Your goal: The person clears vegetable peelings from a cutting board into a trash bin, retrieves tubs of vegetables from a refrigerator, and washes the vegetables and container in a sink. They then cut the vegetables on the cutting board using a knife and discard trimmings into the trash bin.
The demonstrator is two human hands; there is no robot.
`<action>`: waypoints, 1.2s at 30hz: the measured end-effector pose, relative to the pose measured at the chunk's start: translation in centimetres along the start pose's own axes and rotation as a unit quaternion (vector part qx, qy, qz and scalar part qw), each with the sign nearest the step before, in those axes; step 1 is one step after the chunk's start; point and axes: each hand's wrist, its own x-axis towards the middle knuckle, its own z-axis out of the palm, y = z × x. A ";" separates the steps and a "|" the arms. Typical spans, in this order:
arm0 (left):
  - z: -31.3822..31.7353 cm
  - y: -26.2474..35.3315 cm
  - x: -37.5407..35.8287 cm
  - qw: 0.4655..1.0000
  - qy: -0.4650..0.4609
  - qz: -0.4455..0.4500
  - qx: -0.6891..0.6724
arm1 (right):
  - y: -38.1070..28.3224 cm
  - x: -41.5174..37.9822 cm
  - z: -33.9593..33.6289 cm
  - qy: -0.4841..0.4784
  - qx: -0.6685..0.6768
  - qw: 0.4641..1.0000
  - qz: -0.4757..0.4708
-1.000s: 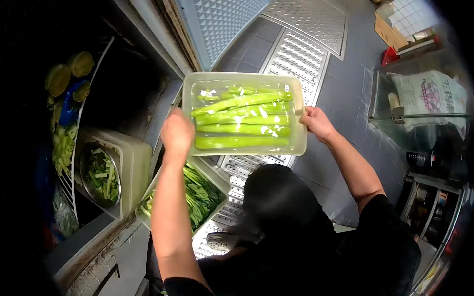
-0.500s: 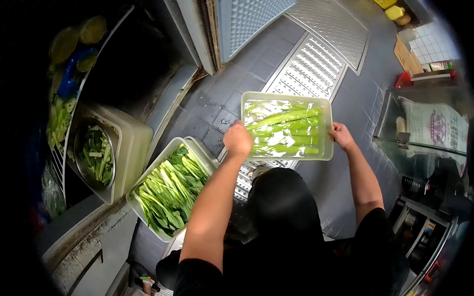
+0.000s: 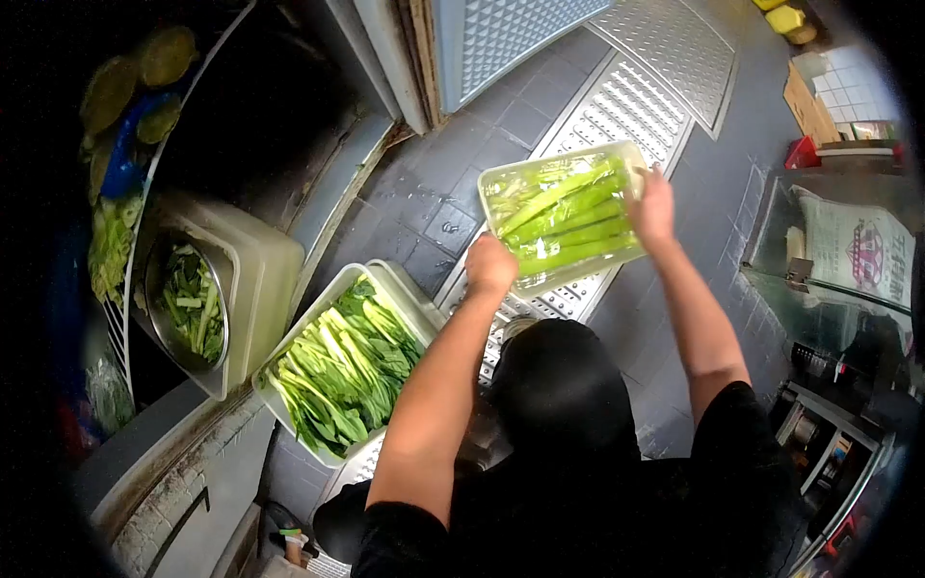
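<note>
A translucent plastic tub (image 3: 501, 279) holds long green stalks (image 3: 573, 217) lying in shiny liquid or under clear film; I cannot tell which. My left hand (image 3: 492, 263) grips its near left side, fingers wrapped round the rim. On the opposite side, my right hand (image 3: 651, 207) holds the rim near the far right corner. The tub is tilted and hangs over the metal floor grating. Below and left of my left arm stands a second tub (image 3: 273, 400) full of leafy greens (image 3: 342, 361).
At the left, a steel bowl of cut greens (image 3: 193, 303) rests in a pale container (image 3: 265, 270) inside an open cabinet. A textured door (image 3: 501, 43) stands at the top. Perforated grating (image 3: 626, 111) crosses the floor. A white sack (image 3: 858, 241) lies at the right.
The held tub has turned, its right end swinging up and away, and now tilts. My left hand has moved slightly right; my right hand has risen along the tub's side.
</note>
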 end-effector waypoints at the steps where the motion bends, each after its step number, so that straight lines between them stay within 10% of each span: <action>1: 0.3 -0.3 0.2 1.000 -0.006 0.014 -0.018 | -3.1 -0.3 0.1 -0.005 0.082 0.997 -0.010; 8: -4.9 1.3 -2.7 0.987 -0.115 0.107 -0.021 | -18.3 -6.1 -1.0 -0.171 0.129 0.971 -0.108; 14: -17.6 -1.9 -11.4 0.917 0.191 0.337 0.100 | -17.0 -3.6 -0.5 -0.228 -0.044 0.963 -0.137; 25: -26.0 -22.5 -30.0 0.921 0.248 -0.056 0.297 | -9.8 1.4 -1.5 -0.256 -0.195 0.941 -0.105; 29: -26.4 -27.9 -30.8 0.963 0.154 -0.211 0.067 | -8.3 3.0 -2.3 -0.274 -0.217 0.935 -0.064; 36: -25.9 -25.4 -28.4 0.910 0.363 -0.095 -0.173 | -5.6 2.7 0.6 -0.142 -0.228 0.963 -0.019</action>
